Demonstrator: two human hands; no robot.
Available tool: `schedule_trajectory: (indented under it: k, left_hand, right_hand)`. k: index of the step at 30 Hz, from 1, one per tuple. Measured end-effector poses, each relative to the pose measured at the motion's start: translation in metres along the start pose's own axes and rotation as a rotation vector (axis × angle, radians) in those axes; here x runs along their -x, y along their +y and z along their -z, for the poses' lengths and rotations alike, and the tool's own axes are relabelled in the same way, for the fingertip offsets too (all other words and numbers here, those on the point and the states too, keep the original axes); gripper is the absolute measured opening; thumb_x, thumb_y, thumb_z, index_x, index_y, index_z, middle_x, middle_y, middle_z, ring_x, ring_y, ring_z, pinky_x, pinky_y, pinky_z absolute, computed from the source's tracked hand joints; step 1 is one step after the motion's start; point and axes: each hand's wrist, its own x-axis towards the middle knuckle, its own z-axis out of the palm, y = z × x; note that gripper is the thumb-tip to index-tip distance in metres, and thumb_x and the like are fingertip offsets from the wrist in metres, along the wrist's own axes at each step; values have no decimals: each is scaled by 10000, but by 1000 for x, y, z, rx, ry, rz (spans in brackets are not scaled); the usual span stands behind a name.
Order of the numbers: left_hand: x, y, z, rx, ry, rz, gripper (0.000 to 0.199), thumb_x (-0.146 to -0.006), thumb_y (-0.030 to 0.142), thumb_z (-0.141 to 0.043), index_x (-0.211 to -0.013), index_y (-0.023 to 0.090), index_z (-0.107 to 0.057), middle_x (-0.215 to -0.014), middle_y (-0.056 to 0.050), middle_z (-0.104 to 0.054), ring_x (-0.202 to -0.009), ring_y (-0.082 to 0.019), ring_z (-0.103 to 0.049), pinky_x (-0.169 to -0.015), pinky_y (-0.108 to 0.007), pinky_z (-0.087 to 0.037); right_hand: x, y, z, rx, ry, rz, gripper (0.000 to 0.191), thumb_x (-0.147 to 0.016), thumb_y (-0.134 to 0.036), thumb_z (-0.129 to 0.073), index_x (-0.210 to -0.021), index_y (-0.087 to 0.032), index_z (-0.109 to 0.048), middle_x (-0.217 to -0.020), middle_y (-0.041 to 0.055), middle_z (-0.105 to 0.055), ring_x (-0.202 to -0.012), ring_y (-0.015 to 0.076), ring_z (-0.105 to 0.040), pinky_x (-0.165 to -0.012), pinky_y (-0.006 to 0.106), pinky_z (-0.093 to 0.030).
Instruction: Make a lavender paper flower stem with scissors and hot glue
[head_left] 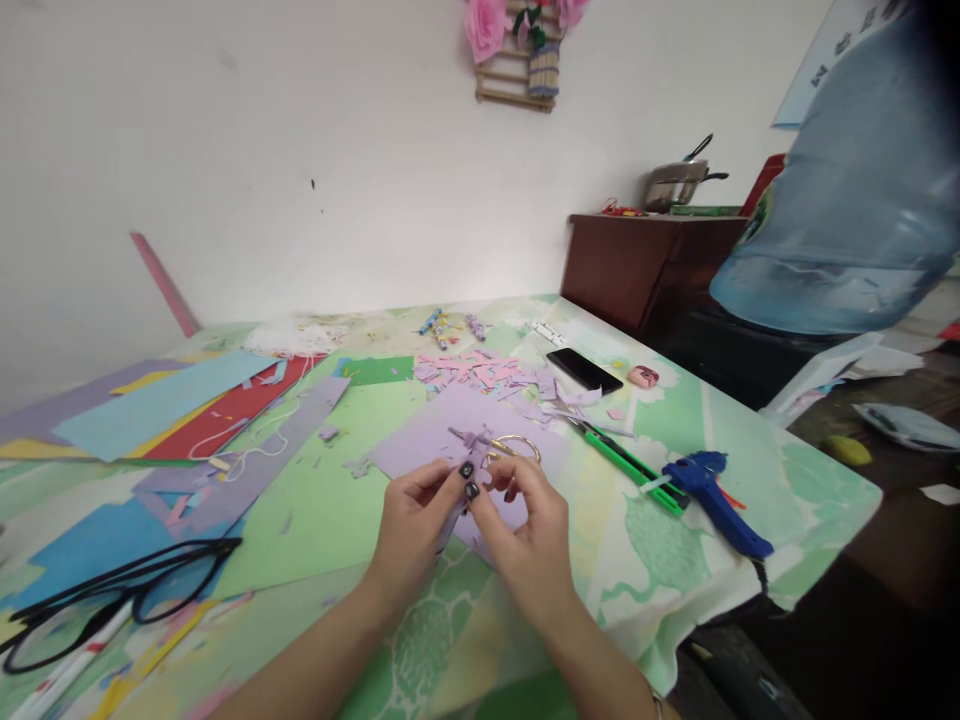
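My left hand point(416, 515) is closed, thumb and fingers pinching a small strip of purple paper point(450, 527). Close beside it, my right hand point(529, 525) has its thumb and bent fingers at the same paper, the two thumb tips almost touching. Much of the strip is hidden by the fingers. Just beyond the hands, gold-handled scissors point(525, 440) lie on a sheet of purple paper point(409, 435), with small purple paper pieces point(474, 438) over their blades.
Pink and purple scraps point(480, 375) lie beyond the sheet. To the right are a phone point(583, 370), a green utility knife point(630, 465) and a blue glue gun point(712, 500). On the left are coloured sheets point(165, 400), white string point(292, 335) and black glasses point(135, 590).
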Motion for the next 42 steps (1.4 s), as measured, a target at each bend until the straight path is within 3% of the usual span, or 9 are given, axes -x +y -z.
schedule_trajectory:
  k: [12,42]
  left_hand:
    - [1,-2,0,-64,-26,-24,241,-778,329,-626,-626,144,-603,-608,8,-535,-622,-112,-480,-584,-210,-394]
    - [0,0,1,-143,-70,-112,252,-797,300,-601,-600,143,-594,-591,9,-489,-590,-115,-447,-544,-221,-351]
  right_hand:
    - [3,12,-6,-160,-17,-143,98,-809,-216,-502,-714,-196,-515,-674,-3,-524,-674,143,-473,-643,275,-384]
    - [0,12,-4,-106,-25,-132,131,-804,-220,-497,-675,-196,-491,-646,-2,-518,-661,144,-451,-634,277,-373]
